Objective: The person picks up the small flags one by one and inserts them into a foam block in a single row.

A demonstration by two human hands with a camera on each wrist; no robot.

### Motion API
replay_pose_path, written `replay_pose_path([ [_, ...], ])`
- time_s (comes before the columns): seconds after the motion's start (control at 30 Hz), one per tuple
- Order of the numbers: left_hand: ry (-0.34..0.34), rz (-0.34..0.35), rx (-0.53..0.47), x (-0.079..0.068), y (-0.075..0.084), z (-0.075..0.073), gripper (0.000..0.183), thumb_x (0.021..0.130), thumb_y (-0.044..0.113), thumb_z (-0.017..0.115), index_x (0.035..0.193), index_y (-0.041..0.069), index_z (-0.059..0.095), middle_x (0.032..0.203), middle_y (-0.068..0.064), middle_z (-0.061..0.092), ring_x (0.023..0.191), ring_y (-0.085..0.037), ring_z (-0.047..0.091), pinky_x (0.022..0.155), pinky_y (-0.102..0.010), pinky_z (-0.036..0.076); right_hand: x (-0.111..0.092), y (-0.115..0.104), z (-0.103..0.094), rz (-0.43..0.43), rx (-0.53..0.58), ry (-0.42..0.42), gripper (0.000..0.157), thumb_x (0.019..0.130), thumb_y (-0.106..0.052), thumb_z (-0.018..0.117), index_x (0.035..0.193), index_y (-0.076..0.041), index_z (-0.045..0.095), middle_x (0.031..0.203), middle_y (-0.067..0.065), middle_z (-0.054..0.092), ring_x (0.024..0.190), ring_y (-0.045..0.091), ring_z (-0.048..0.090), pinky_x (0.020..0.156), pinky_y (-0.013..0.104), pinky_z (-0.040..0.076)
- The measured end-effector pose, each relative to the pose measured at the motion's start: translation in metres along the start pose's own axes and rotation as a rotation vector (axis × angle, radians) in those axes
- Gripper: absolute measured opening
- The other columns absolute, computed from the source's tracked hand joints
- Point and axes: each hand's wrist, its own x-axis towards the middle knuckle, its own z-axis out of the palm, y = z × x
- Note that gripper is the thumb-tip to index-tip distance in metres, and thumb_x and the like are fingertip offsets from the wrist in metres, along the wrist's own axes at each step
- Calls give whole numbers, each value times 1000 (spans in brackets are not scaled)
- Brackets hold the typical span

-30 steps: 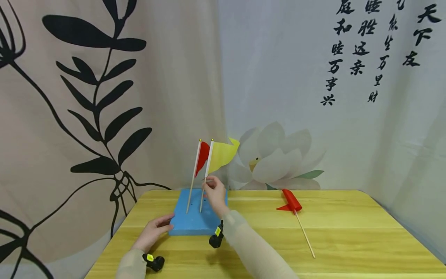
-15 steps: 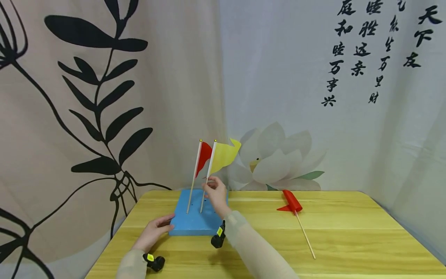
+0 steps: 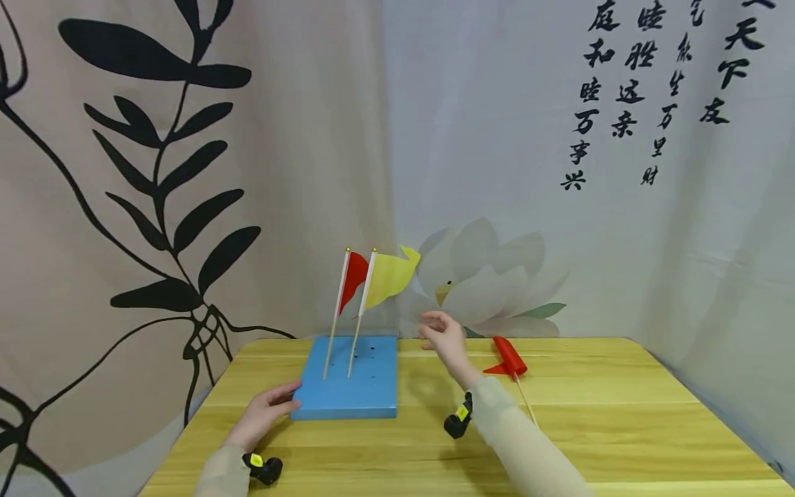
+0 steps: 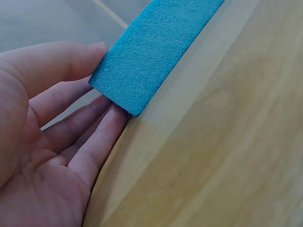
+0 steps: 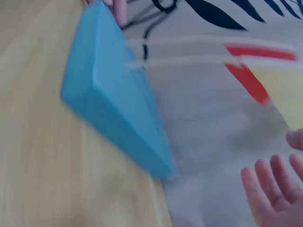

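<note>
One red flag (image 3: pixel 352 277) and one yellow flag (image 3: pixel 388 277) stand slanted in the blue block (image 3: pixel 335 400) on the counter (image 3: pixel 348 459). The left hand (image 3: pixel 262 416), grip apart, touches the block's left side; the right hand (image 3: pixel 448 343), grip apart and empty, hovers between block and loose red flag (image 3: pixel 511 357).

The surface (image 3: pixel 621 428), blue block (image 3: pixel 338 398) and backdrop (image 3: pixel 484 138) are taken in from the head, the widest view, facing forward and down. From the left wrist, one end of the block's side is framed at close range past the left grip (image 4: pixel 42 161), on a slant. From the right wrist, facing left, the block is seen from its near right corner, the frame turned so flagpoles (image 5: pixel 189 60) lie crosswise. The red flag (image 3: pixel 352 276) and yellow flag (image 3: pixel 388 279) are shared with the head view.
</note>
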Motion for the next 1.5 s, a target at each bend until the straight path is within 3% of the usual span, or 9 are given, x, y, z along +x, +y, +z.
replay_pose_path([
  [0.1,-2,2,6,1,0,-1,56,94,22,66,141,0,49,144,-21,45,129,-39,43,100,-50,43,1,10,-40,42,-28,50,27,90,-11,68,116,-2,64,102,20,66,86,32,66,74,48,58],
  [0.33,-9,-2,4,4,-2,-1,59,92,27,68,142,1,49,145,-20,45,130,-39,43,102,-50,42,-21,10,-123,91,-157,97,27,92,-10,67,114,5,62,92,12,66,77,24,66,69,40,59],
  [0.47,-11,-14,-3,4,-3,0,60,92,27,68,141,1,49,145,-21,44,130,-39,42,101,-51,42,-36,14,-159,153,-234,90,35,92,-9,66,119,12,58,91,13,66,74,22,67,69,43,59],
  [0.6,-11,-29,-1,2,0,0,59,92,27,68,142,0,49,145,-22,43,130,-40,41,101,-52,41,-51,22,-183,246,-277,46,39,92,-9,65,122,14,56,99,20,67,80,30,67,69,40,59],
  [0.7,-18,-27,12,1,4,0,59,93,27,67,142,-1,47,146,-23,42,130,-42,41,101,-53,41,-62,28,-192,311,-294,10,34,91,-8,65,117,15,60,95,19,68,76,28,67,64,36,59],
  [0.9,-22,-34,7,2,4,1,60,93,27,67,142,-1,47,146,-24,41,130,-42,40,100,-53,41,-76,41,-204,437,-206,-61,28,90,-5,66,108,15,60,74,6,64,60,15,62,56,30,56],
  [1.03,-15,-50,6,3,2,1,61,92,28,68,142,-1,48,146,-23,41,129,-42,42,99,-52,42,-80,45,-206,452,-211,-96,25,88,-7,68,103,11,61,71,5,64,59,14,61,56,29,56],
  [1.2,-11,-55,10,4,2,1,63,91,29,69,142,-2,47,145,-24,42,128,-42,42,99,-53,42,-81,47,-205,441,-315,-117,19,84,-8,71,95,7,66,67,5,64,56,11,60,52,27,55],
  [1.5,-21,-58,4,4,1,1,63,92,29,68,142,-2,47,146,-24,41,129,-43,41,99,-53,42,-84,45,-186,434,-572,27,23,72,-8,83,75,-1,60,56,7,54,45,13,51,43,27,50],
])
